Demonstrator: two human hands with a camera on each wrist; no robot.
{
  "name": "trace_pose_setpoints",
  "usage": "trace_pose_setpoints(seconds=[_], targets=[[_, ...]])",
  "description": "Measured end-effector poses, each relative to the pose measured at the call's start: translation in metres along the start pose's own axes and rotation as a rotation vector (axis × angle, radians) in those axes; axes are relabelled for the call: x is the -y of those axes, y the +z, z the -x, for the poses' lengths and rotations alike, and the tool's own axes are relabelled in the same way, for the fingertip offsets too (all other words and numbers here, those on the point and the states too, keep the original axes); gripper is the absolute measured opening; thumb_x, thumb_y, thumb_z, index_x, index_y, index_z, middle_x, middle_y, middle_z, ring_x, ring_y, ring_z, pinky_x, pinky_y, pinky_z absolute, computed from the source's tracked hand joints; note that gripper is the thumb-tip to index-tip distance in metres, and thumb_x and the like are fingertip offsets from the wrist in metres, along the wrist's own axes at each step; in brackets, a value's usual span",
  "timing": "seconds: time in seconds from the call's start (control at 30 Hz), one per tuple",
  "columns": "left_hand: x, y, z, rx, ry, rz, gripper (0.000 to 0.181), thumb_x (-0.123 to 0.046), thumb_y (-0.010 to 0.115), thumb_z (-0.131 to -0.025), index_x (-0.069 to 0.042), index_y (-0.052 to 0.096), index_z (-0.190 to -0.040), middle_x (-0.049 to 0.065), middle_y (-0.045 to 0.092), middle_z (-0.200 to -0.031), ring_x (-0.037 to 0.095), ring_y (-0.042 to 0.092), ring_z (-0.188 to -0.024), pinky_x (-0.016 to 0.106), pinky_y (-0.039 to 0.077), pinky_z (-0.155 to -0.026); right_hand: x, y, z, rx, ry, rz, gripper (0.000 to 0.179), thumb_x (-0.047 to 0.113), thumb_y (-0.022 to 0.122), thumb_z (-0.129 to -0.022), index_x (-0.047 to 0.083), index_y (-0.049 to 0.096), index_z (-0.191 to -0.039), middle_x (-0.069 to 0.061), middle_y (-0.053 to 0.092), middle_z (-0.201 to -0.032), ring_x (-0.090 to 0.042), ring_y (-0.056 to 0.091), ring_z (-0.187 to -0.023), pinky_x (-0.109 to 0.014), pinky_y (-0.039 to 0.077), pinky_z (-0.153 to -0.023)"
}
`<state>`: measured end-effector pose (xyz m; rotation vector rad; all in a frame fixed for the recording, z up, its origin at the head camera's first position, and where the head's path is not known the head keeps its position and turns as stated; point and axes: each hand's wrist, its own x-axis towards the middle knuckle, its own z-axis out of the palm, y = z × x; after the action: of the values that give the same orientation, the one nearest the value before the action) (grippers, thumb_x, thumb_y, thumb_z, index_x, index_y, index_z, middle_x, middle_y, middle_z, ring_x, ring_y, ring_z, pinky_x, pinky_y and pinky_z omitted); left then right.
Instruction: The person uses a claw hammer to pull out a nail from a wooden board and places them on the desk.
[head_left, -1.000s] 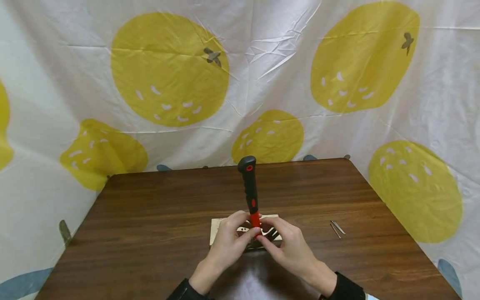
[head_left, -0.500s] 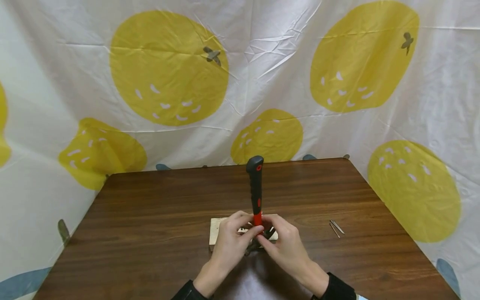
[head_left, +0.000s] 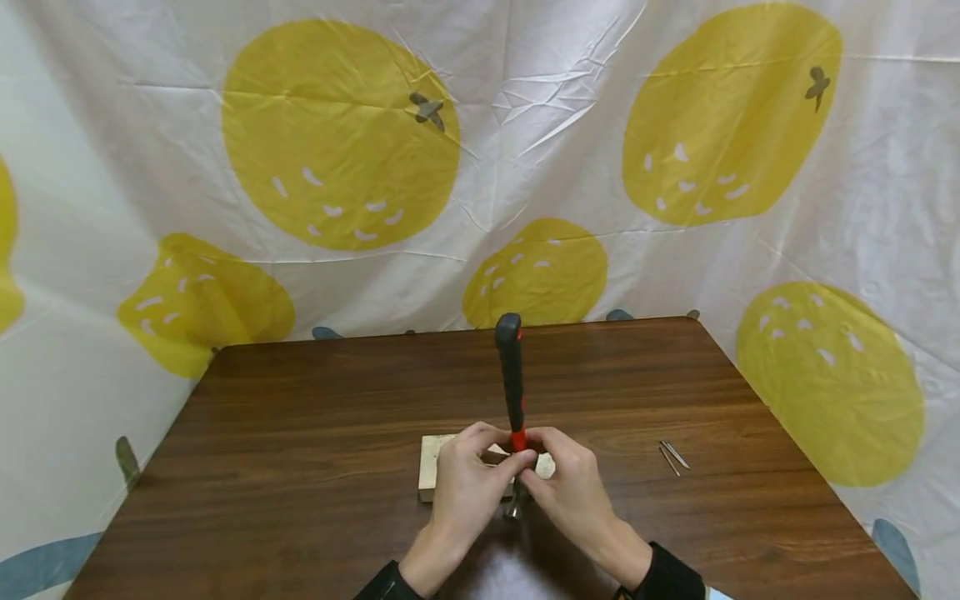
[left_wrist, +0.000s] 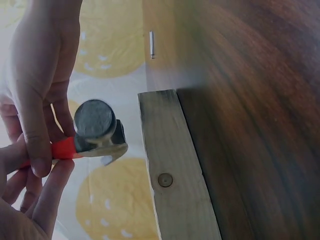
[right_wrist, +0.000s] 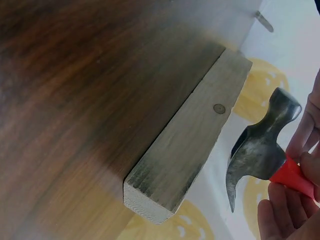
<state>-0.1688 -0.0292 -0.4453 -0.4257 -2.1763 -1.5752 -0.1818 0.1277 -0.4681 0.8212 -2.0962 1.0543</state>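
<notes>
A claw hammer [head_left: 510,367] stands handle-up in front of me, black and red, with its steel head at the bottom. My left hand [head_left: 467,479] pinches the red neck just above the head. From the other side my right hand [head_left: 576,482] pinches the same neck, and the fingers of both hands meet there. Hanging apart from the wood, the hammer head [right_wrist: 262,145] shows its face and curved claw in the right wrist view. Behind the hands lies a pale wooden block [head_left: 428,473], partly hidden by them. A round knot [left_wrist: 165,180] marks its side.
Thin metal nails [head_left: 675,455] lie on the brown wooden table [head_left: 300,433], to the right of the block. A white cloth [head_left: 540,150] with yellow fruit prints hangs behind the table and along its sides.
The hammer has turned about its handle between my fingers, so one end of the head now points toward me. Its handle has shifted slightly right and stands more upright.
</notes>
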Motion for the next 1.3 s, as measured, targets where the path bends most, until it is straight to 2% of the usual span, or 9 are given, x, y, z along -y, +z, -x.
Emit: trace_pose_setpoints(seconds=[0.27, 0.4, 0.6, 0.73, 0.83, 1.0, 1.23, 1.3], targets=[[0.001, -0.001, -0.001, 0.018, 0.045, -0.021, 0.02, -0.01, 0.09, -0.079, -0.013, 0.078, -0.094, -0.006, 0.069, -0.089, 0.017, 0.071, -0.083, 0.023, 0.059, -0.067, -0.002, 0.001, 0.001, 0.005, 0.006, -0.078, 0.039, -0.016, 0.077, -0.074, 0.007, 0.071, -0.105, 0.002, 0.073, -0.102, -0.014, 0.069, -0.087, -0.023, 0.055, -0.078], [0.004, -0.001, -0.001, 0.036, 0.07, -0.03, 0.021, -0.01, 0.09, -0.079, -0.014, 0.078, -0.095, -0.006, 0.068, -0.089, 0.013, 0.071, -0.078, 0.021, 0.058, -0.065, -0.003, -0.001, 0.005, 0.032, 0.039, -0.13, 0.035, -0.013, 0.077, -0.078, 0.008, 0.071, -0.106, 0.002, 0.072, -0.107, -0.015, 0.069, -0.089, -0.024, 0.056, -0.079], [0.006, -0.001, -0.003, 0.029, 0.159, -0.017, 0.026, -0.011, 0.091, -0.079, -0.016, 0.076, -0.1, -0.008, 0.068, -0.091, 0.016, 0.07, -0.076, 0.029, 0.059, -0.061, -0.003, -0.001, 0.005, 0.013, 0.003, -0.12, 0.037, -0.016, 0.076, -0.077, 0.006, 0.07, -0.107, 0.001, 0.072, -0.104, -0.014, 0.069, -0.086, -0.031, 0.059, -0.072], [0.006, -0.002, -0.005, 0.039, 0.185, 0.019, 0.026, -0.009, 0.09, -0.079, -0.015, 0.075, -0.099, -0.008, 0.067, -0.091, 0.022, 0.069, -0.077, 0.037, 0.06, -0.06, -0.003, -0.002, 0.003, 0.02, -0.029, -0.126, 0.037, -0.018, 0.074, -0.078, 0.003, 0.07, -0.108, -0.004, 0.072, -0.103, -0.014, 0.069, -0.084, -0.031, 0.059, -0.069], [0.005, -0.003, -0.008, 0.056, 0.198, 0.057, 0.024, -0.008, 0.089, -0.08, -0.015, 0.076, -0.099, -0.006, 0.068, -0.09, 0.024, 0.069, -0.077, 0.035, 0.06, -0.06, -0.003, -0.003, 0.002, 0.033, -0.04, -0.136, 0.035, -0.018, 0.075, -0.079, 0.001, 0.07, -0.109, -0.008, 0.073, -0.104, -0.015, 0.069, -0.084, -0.029, 0.059, -0.072], [0.004, -0.006, -0.013, 0.079, 0.224, 0.11, 0.021, -0.009, 0.088, -0.08, -0.014, 0.078, -0.097, -0.004, 0.071, -0.089, 0.019, 0.069, -0.077, 0.03, 0.059, -0.061, -0.003, -0.006, 0.0, 0.056, -0.027, -0.142, 0.032, -0.01, 0.078, -0.083, 0.005, 0.071, -0.111, -0.003, 0.073, -0.104, -0.014, 0.07, -0.086, -0.029, 0.059, -0.074], [0.002, -0.006, -0.016, 0.067, 0.256, 0.097, 0.021, -0.009, 0.089, -0.079, -0.012, 0.078, -0.097, -0.001, 0.073, -0.089, 0.018, 0.071, -0.077, 0.034, 0.06, -0.063, -0.004, -0.007, -0.001, 0.036, -0.067, -0.125, 0.035, -0.007, 0.08, -0.082, 0.006, 0.072, -0.113, -0.004, 0.074, -0.103, -0.016, 0.071, -0.084, -0.03, 0.059, -0.073], [0.003, -0.006, -0.016, 0.061, 0.26, 0.102, 0.021, -0.009, 0.089, -0.079, -0.012, 0.078, -0.097, -0.001, 0.073, -0.089, 0.019, 0.071, -0.077, 0.034, 0.06, -0.063, -0.004, -0.007, -0.001, 0.044, -0.05, -0.117, 0.034, -0.007, 0.08, -0.083, 0.006, 0.072, -0.113, -0.003, 0.074, -0.103, -0.015, 0.071, -0.085, -0.029, 0.059, -0.074]])
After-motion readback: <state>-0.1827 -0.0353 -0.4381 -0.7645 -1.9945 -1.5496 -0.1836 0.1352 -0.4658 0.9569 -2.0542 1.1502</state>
